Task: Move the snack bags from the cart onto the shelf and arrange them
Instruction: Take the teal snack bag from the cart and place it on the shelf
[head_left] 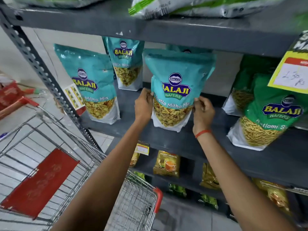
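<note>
A teal Khatta Mitha Mix snack bag (176, 77) stands upright on the grey shelf (191, 140). My left hand (143, 105) grips its left edge and my right hand (203, 110) grips its right edge, both at mid height. Another teal bag (90, 80) stands at the shelf's left end, and a third teal bag (125, 64) stands further back between them. The wire cart (136, 202) with red corners is at the lower left; I see no snack bags in its basket.
Green Ratlami Sev bags (273, 114) stand on the same shelf to the right, under a hanging yellow price tag (290, 72). Yellow and green packets (166, 164) fill the lower shelves. A perforated upright post (41, 67) borders the shelf's left side. More bags lie on the shelf above.
</note>
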